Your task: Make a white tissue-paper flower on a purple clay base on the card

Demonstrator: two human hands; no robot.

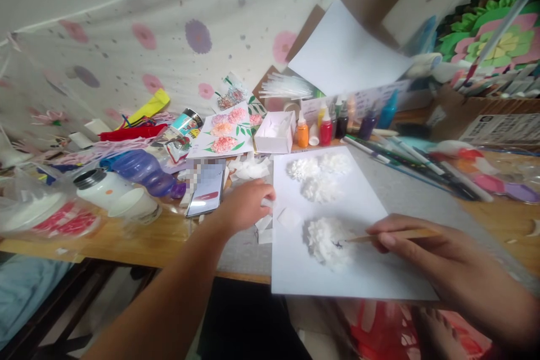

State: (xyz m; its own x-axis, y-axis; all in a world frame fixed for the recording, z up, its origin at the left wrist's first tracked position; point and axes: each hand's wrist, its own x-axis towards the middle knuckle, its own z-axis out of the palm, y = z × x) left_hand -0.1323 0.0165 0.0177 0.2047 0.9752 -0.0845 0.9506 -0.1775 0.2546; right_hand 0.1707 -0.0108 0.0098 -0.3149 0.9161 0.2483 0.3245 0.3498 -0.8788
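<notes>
My right hand point(415, 247) pinches a thin wooden stick point(363, 238). The stick's tip reaches the nearest white ruffled paper flower point(323, 236), where a small dark spot shows. That flower lies on a white sheet point(304, 281). Farther up the same sheet sits a cluster of white ruffled flowers point(320, 188). Left of the sheet, my left hand point(248, 205) has curled fingers close to the sheet's edge; what they hold, if anything, is hidden. Beside it lie white paper scraps point(251, 167) and a small white paper piece point(289, 217) on the sheet.
A phone point(206, 188) lies left of my left hand, near a white cup point(137, 206) and a purple bottle point(143, 171). Behind the sheet stand paint bottles point(325, 128) and a white box point(275, 132). Several pens point(415, 157) lie right, before a cardboard box point(485, 118).
</notes>
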